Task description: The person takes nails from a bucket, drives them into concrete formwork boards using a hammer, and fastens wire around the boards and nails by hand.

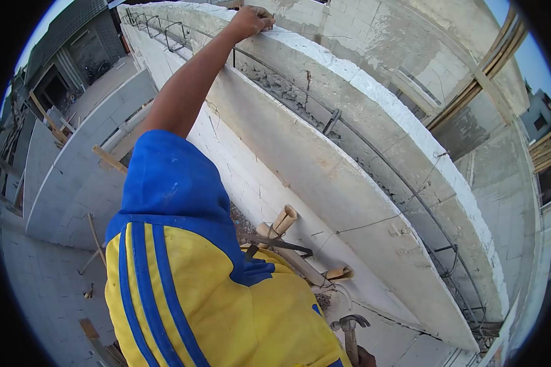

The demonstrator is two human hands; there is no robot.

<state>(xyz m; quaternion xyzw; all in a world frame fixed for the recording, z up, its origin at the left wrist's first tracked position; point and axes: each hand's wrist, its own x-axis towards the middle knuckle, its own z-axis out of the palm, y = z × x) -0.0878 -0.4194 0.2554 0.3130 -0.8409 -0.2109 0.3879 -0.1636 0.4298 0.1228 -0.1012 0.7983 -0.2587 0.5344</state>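
My left hand (251,23) reaches far out to the rough white top edge of the far formwork panel (373,92). Its fingers are closed, and a thin wire (318,34) runs out to the right from them. Low in the view, my right hand (366,357) is partly hidden and grips a claw hammer (351,333) by its handle, head upward. Between the far panel and the near panel (324,162) lies a narrow gap holding a reinforcing bar cage (373,147). Rough concrete shows at the bottom of this gap.
Bamboo pieces (283,220) and a dark strap or bar (281,244) sit close to my body beside the near panel. A tie wire (367,227) crosses that panel's face. Bamboo poles (480,73) lean at upper right. Block walls (92,165) stand below on the left.
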